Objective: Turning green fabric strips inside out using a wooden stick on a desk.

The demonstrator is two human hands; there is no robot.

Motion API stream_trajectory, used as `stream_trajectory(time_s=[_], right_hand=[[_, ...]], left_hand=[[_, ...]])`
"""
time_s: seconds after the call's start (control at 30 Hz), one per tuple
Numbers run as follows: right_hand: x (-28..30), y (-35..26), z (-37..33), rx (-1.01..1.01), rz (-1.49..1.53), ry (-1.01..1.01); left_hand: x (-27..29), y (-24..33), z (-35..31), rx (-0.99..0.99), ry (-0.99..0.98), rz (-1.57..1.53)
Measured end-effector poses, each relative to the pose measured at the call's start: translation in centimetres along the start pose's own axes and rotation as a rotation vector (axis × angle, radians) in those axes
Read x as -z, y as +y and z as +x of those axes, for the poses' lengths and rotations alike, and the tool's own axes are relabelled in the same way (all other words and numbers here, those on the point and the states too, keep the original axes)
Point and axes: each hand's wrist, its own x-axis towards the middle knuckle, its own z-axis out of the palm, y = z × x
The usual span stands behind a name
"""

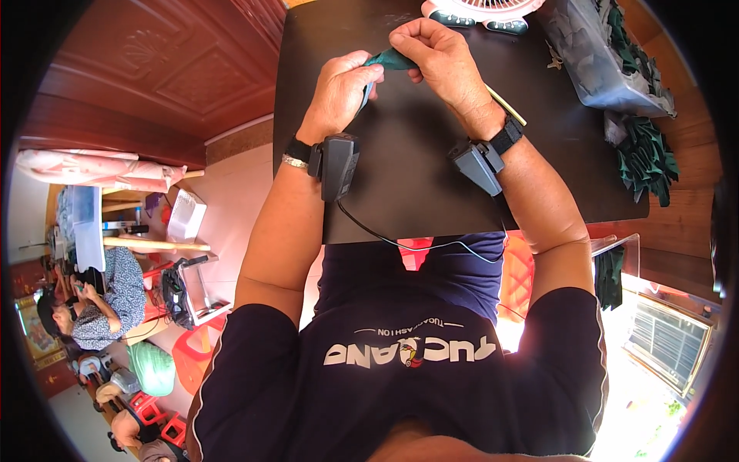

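A small dark green piece of cloth (391,59) is stretched between my two hands, above the far part of the black table. My left hand (340,86) pinches its left end between thumb and fingers. A pale blue-grey strip (366,95) shows beneath that hand; whether it belongs to the cloth I cannot tell. My right hand (446,71) is closed on the cloth's other end with thumb and forefinger. A thin pale yellow stick (508,106) lies on the table by my right wrist, partly hidden by it.
A white fan (493,9) stands at the table's (431,177) far edge. To the right, a clear plastic bin (596,85) holds grey and green cloth pieces; a green bunch (648,160) hangs below it. A thin cable (400,242) crosses the near edge. Other people sit at the left.
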Motion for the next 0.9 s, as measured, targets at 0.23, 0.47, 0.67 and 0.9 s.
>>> stream_trajectory(time_s=[0.23, 0.47, 0.67, 0.9], right_hand=[[-1.1, 1.0, -0.4, 0.169, -0.145, -0.007], [-0.5, 0.2, -0.2, 0.121, -0.145, -0.022], [1.1, -0.9, 0.4, 0.075, -0.265, -0.160], [0.9, -0.2, 0.1, 0.089, -0.377, -0.340]], left_hand=[[-0.2, -0.7, 0.1, 0.008, 0.150, 0.194], [1.4, -0.5, -0.1, 0.022, 0.071, -0.093], [1.4, 0.8, -0.5, 0.056, 0.104, -0.116], [1.5, 0.9, -0.6, -0.008, 0.039, -0.042]])
